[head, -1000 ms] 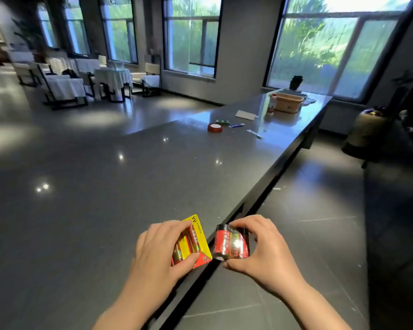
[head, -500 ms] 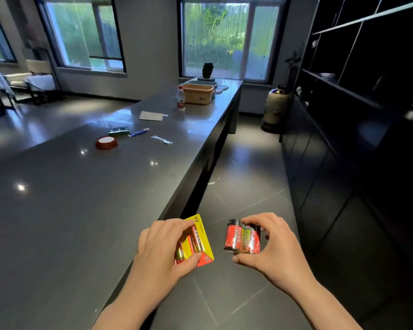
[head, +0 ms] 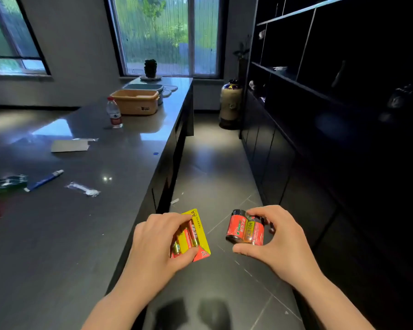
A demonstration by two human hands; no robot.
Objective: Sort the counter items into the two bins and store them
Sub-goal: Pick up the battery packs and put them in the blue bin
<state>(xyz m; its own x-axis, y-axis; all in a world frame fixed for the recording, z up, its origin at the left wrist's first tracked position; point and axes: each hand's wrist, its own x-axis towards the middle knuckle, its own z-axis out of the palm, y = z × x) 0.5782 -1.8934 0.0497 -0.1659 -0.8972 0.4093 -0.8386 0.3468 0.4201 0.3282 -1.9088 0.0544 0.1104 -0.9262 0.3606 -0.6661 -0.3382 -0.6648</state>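
You are gripping the yellow AA battery card (head: 193, 234) in your left hand (head: 157, 244), thumb under its red corner, just past the counter (head: 86, 229) edge. Your right hand (head: 278, 239) is pinching the red shrink-wrapped pair of fat batteries (head: 244, 228) over the floor. Keep both grips firm and the packs level while you are carrying them toward the tan bin (head: 135, 101) and the grey bin (head: 143, 86) waiting at the counter's far end.
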